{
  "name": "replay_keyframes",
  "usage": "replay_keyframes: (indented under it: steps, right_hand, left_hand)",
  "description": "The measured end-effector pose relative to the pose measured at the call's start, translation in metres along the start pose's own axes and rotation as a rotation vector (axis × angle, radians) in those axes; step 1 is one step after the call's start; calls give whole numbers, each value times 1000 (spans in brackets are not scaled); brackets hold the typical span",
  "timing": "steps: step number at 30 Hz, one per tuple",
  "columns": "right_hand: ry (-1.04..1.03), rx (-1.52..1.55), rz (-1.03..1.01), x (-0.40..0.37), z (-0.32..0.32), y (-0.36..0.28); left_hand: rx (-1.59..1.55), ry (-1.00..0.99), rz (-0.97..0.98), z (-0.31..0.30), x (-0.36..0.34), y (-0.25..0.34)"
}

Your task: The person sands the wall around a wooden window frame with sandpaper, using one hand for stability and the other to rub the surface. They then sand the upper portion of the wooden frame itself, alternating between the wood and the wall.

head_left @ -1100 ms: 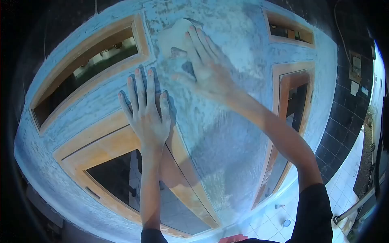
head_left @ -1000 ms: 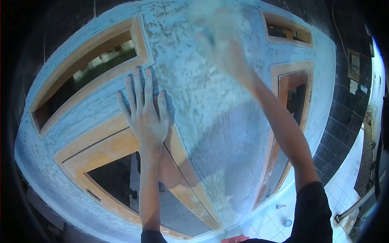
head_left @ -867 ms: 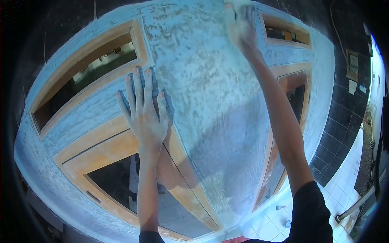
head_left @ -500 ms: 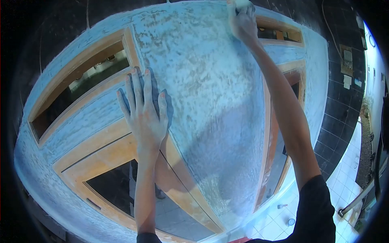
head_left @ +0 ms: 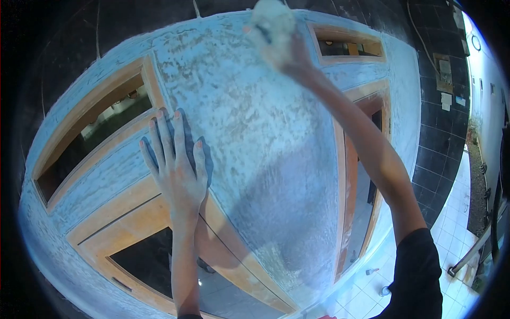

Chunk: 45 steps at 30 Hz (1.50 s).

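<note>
My left hand (head_left: 180, 170) lies flat with its fingers spread on the blue wall (head_left: 255, 106), beside the wooden frame of the left window (head_left: 154, 87). High on the wall, my right hand (head_left: 281, 50) is blurred and has its fingers around a pale, rounded pad (head_left: 273, 21). The pad is against the top of the wall, near its upper edge. Brown-grey patches show through the blue coat, mostly in the upper part.
A small wooden-framed window (head_left: 348, 45) is at the upper right, with a taller framed opening (head_left: 364, 165) below it. Dark tiles (head_left: 438, 138) line the right side. A brush (head_left: 372, 271) and a round container (head_left: 385, 291) are on the white tiled floor (head_left: 366, 297).
My right hand has moved left along the top of the wall with the pad. My left hand still rests at the same place on the wall, while the view has shifted slightly.
</note>
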State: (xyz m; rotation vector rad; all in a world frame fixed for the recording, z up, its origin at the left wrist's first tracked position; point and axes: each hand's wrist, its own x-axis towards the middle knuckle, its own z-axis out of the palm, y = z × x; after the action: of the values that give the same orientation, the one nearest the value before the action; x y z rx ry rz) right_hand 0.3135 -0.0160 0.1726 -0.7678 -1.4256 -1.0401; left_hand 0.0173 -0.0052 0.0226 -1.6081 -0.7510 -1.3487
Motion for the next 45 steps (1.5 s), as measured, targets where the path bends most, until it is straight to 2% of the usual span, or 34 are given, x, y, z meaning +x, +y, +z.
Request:
replay_keyframes:
  steps: [2,3,4,5,6,8,10,12,15,17,18,20,21,22,24,25,27,28,30,31,33,34,36,37,38,39,40,42,43,44,45]
  right_hand:
    - [446,-256,-110,-16,19,0]
    - [445,-261,-98,-17,24,42]
    - [374,-544,-109,-3,29,112]
    - [295,-822,-122,6,33,148]
    - [294,-815,-123,13,23,127]
    - [-258,-417,494,34,-3,91]
    - [-241,-514,465,21,24,67]
    - [385,-382,-75,-14,35,-1]
    - [325,-252,-138,-5,8,33]
    - [-82,-779,179,27,12,170]
    - [-81,-774,178,28,15,166]
    - [-128,-710,354,37,16,141]
    - [-168,-379,348,26,20,109]
    - [-163,-384,345,11,24,67]
    - [405,-291,11,-11,29,3]
    - [406,-293,11,-8,26,29]
    - [66,-775,-23,3,12,95]
    - [67,-777,-24,10,7,93]
    - [-81,-355,375,27,-3,84]
    - [-82,-356,374,25,-1,67]
    - [177,-108,-197,4,9,18]
    - [177,-110,-202,-3,9,13]
    - [326,-374,-303,-17,12,11]
    - [323,-375,-294,-27,-4,69]
    - [156,-673,-139,-18,-7,125]
    - [-23,-959,24,10,19,166]
    - [-29,-954,28,6,21,166]
    - [-69,-729,104,17,16,158]
    - [-10,-855,-72,3,19,117]
    - [-11,-859,-72,-11,23,67]
    - [159,-559,-75,-21,27,17]
  left_hand:
    - [25,-8,-14,0,-1,2]
    - [23,-16,-6,1,-2,3]
    - [19,-10,-7,1,-1,2]
    - [19,-3,-14,1,-1,1]
    - [25,-5,-18,1,-2,1]
    - [34,-10,-4,1,0,1]
    - [31,-13,-5,1,-2,0]
    - [24,-9,-6,2,-1,0]
    - [29,-22,3,1,-3,0]
    - [12,-14,-2,-1,-1,0]
    - [17,-14,-3,-2,-2,0]
    - [12,-19,10,-1,-1,0]
    - [11,-17,8,-1,-2,0]
    - [13,-15,7,1,-3,0]
    - [17,-3,0,2,-1,1]
    - [19,-8,-5,1,0,2]
    - [19,-16,-3,0,-1,3]
    - [16,-20,-4,0,-1,3]
    - [18,-22,-6,0,-1,1]
    - [14,-22,-6,0,-2,2]
    - [7,-23,-7,0,-3,3]
    - [5,-18,-1,-1,-3,2]
    - [-1,-18,2,1,-4,3]
    - [10,-21,7,1,-4,2]
    - [24,-14,4,1,-3,1]
    - [25,-16,0,1,-3,2]
    - [21,-25,1,0,-4,2]
    - [18,-20,-9,0,-2,1]
    - [27,-21,-6,0,-2,1]
    - [34,-20,2,0,-2,2]
    - [29,-15,2,1,-1,2]
